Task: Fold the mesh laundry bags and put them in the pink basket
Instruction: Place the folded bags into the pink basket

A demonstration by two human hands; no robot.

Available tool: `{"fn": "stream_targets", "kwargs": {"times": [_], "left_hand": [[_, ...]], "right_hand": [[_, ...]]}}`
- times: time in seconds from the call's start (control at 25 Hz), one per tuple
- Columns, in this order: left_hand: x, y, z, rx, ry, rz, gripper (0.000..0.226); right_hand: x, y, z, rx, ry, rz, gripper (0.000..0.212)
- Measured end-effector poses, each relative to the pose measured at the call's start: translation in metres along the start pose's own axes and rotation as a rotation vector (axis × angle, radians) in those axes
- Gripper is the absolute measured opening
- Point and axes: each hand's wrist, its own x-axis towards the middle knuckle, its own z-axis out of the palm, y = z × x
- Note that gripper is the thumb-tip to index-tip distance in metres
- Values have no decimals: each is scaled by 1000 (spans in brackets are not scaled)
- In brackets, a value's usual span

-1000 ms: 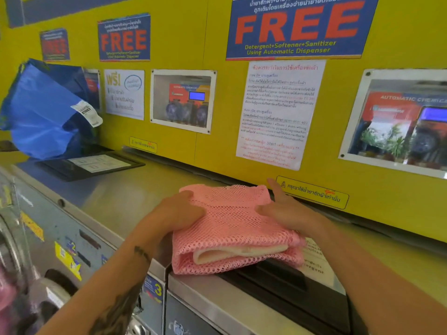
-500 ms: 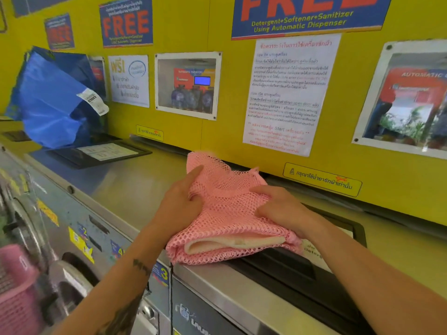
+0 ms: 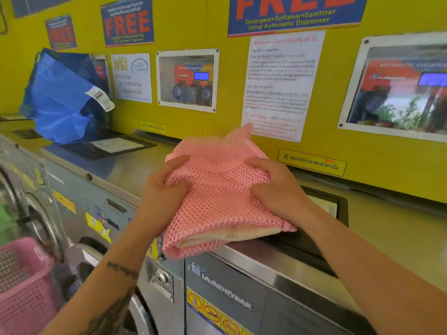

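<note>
Pink, open-weave mesh laundry bag (image 3: 217, 197), folded into a thick pad with a cream inner layer showing at the near edge, held at the front edge of the stainless steel washer-top bench (image 3: 125, 170). Far corner of bag raised and blurred; near fold overhanging the bench edge, beside a black recessed panel (image 3: 321, 228). Left hand (image 3: 164, 192) closed on the bag's left side, thumb on top, fingers tucked into the mesh. Right hand (image 3: 275, 189) closed on the right side, fingers curled over the top layer and bunching it. Grip on both sides firm and nearly shut, with mesh gathered between the fingers. Whether the bag's underside rested on the bench or hung just clear could not be told.

Pink plastic lattice basket (image 3: 26, 284) seen at lower left, below bench level and in front of the washer doors, well apart from the bag; contents not discernible. Blue plastic bag (image 3: 60, 105) with a white label standing further left along the bench against the yellow wall (image 3: 229, 126).
</note>
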Motion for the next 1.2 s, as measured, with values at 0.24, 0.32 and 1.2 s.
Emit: {"fn": "stream_targets", "kwargs": {"times": [0.24,0.32,1.2], "left_hand": [[-108,14,-75,-2,56,58,52],[-162,-6,-102,77,34,77,54],[-453,-314,-369,332,-105,-685,60]], "right_hand": [[-119,-43,31,141,11,-189,64],[-176,-35,59,167,6,-227,65],[-480,22,442,82,-636,607,65]]}}
